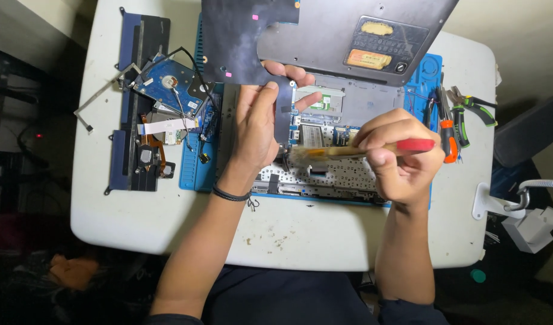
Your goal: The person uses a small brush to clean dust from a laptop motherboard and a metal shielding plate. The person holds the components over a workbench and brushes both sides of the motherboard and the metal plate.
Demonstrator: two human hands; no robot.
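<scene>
My left hand (258, 123) grips the lower edge of a dark grey laptop bottom cover (324, 36) and holds it tilted up over the table. My right hand (397, 156) is closed around a brush with a red handle (372, 148); its pale bristles point left, close to my left hand. Under both hands lies the opened laptop chassis (336, 168) with bare circuit boards and a perforated metal plate, resting on a blue work mat (195, 168).
At the left of the white table (288, 235) lie a hard drive (165, 84), ribbon cables and a dark battery pack (129, 150). Pliers and screwdrivers (454, 123) rest at the mat's right edge. A white lamp base (499, 201) stands at the far right.
</scene>
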